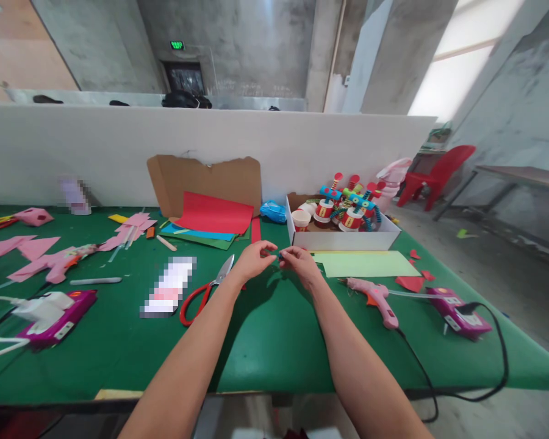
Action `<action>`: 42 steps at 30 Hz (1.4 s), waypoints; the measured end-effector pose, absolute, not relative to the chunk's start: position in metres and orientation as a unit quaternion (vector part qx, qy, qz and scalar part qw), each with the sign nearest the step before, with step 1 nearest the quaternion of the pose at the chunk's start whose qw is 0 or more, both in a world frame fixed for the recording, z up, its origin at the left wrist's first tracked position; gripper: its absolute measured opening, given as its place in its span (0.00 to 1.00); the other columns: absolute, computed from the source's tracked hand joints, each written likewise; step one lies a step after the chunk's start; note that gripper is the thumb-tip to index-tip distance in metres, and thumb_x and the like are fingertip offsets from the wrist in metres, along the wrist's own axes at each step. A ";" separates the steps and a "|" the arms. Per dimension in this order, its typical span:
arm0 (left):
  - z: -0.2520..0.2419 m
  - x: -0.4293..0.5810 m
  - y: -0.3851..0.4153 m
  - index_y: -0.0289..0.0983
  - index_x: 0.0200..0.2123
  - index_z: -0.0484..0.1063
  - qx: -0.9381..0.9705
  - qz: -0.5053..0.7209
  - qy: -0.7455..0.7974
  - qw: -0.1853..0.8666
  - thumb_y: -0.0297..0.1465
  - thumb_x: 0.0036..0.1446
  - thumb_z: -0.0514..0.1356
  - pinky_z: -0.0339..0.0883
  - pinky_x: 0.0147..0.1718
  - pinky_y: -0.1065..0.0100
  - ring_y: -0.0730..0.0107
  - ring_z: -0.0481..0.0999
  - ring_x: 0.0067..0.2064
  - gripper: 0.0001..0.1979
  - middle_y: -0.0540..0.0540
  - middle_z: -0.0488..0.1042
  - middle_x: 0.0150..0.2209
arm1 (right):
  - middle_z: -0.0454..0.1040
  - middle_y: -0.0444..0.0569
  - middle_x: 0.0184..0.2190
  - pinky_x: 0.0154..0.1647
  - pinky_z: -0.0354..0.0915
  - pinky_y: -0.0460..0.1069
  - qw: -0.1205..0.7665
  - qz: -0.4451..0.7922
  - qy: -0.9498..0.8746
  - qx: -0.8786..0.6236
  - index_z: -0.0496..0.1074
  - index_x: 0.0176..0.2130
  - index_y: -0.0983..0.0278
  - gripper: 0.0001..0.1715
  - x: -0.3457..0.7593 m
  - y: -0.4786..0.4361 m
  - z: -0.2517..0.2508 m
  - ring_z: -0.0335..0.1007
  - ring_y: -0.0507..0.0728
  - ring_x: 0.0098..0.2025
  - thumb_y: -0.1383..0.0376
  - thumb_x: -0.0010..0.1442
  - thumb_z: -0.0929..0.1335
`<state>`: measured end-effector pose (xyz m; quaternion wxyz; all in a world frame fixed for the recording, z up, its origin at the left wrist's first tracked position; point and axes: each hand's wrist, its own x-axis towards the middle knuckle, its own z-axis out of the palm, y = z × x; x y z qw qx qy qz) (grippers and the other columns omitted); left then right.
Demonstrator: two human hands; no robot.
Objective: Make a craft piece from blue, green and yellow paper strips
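Note:
Both my forearms reach out over the green table. My left hand and my right hand meet above the table's middle, fingers pinched together on a small dark blue-green piece held between them. It is too small to name. Red-handled scissors lie just left of my left hand. A pink glue gun lies to the right of my right hand, beside a pale green sheet.
A white box of colourful cup figures stands behind my hands. Red, blue and green paper sheets lean on cardboard. Pink paper cutouts and a magenta power strip lie left; another strip with black cable lies right.

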<state>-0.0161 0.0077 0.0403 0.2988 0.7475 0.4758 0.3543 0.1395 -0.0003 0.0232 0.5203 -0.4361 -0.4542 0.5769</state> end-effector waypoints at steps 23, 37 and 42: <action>0.012 -0.019 0.001 0.40 0.45 0.75 0.876 0.188 0.391 0.210 0.15 0.41 0.48 0.63 0.53 0.64 0.66 0.73 0.51 0.31 0.45 0.76 0.48 | 0.75 0.43 0.21 0.21 0.66 0.43 0.581 0.542 -0.386 -0.469 0.72 0.28 0.63 0.10 0.145 0.005 0.024 0.65 0.46 0.17 0.60 0.45 0.73; 0.019 0.007 -0.005 0.39 0.43 0.76 0.873 0.226 0.356 0.245 0.15 0.41 0.50 0.62 0.53 0.66 0.64 0.72 0.51 0.28 0.46 0.75 0.49 | 0.75 0.43 0.23 0.23 0.65 0.43 0.614 0.554 -0.360 -0.432 0.72 0.30 0.64 0.15 0.160 0.002 0.041 0.64 0.46 0.19 0.57 0.43 0.73; 0.013 0.028 -0.011 0.36 0.42 0.76 0.913 0.155 0.343 0.156 0.15 0.40 0.53 0.62 0.51 0.61 0.57 0.71 0.49 0.26 0.39 0.76 0.44 | 0.75 0.43 0.23 0.22 0.64 0.43 0.613 0.553 -0.353 -0.441 0.73 0.29 0.64 0.15 0.164 0.001 0.039 0.64 0.46 0.19 0.57 0.43 0.73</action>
